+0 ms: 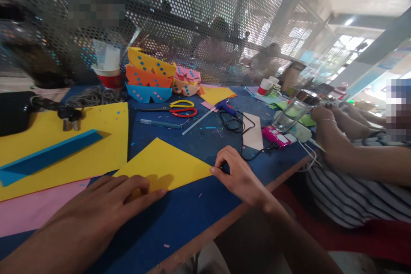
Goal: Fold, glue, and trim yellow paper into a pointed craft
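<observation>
A yellow paper [165, 160], triangular in outline, lies on the blue tabletop in front of me. My left hand [117, 199] holds its near left part down, with bent fingers and the thumb along the near edge. At the right corner, my right hand [236, 173] pinches the tip between thumb and curled fingers. Beyond the paper lie scissors [183, 109] with red and yellow handles, a capped pen-like stick [160, 124] and a translucent glue stick [199, 120]. To the left, a folded blue paper strip [51, 156] rests on a larger yellow sheet [109, 137].
Decorated paper crowns [149, 77] stand at the back, near a red-and-white cup [108, 75]. A blue glue gun [227, 108], its black cable, a pink power strip [276, 136] and a glass [290, 113] are right. Another person's arm [359, 158] rests there. Keys [69, 115] lie left.
</observation>
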A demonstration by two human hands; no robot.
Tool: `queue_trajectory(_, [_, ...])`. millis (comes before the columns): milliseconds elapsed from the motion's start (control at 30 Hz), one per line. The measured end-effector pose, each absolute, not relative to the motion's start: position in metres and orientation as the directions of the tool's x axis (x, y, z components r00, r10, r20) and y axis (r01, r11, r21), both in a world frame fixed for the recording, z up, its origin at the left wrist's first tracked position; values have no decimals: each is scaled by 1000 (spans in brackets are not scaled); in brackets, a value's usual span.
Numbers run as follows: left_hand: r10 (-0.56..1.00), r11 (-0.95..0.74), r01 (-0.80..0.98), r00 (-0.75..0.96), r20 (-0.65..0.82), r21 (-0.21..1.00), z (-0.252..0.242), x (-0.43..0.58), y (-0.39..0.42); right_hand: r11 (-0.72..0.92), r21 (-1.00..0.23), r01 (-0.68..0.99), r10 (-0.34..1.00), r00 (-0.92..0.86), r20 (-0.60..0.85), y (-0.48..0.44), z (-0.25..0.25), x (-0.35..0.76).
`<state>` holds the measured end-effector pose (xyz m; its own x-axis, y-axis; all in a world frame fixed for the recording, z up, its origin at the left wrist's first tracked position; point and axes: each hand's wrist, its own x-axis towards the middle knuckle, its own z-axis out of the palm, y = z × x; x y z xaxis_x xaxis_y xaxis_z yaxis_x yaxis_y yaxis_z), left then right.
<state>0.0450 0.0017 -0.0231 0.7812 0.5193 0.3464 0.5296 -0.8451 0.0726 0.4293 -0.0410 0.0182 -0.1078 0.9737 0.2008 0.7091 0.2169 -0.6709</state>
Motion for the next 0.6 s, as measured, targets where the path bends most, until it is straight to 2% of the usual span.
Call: queue_trajectory(600, [513, -852, 512, 778, 363, 107, -24, 46, 1, 267, -626, 732, 958, -130, 257, -42, 16, 433])
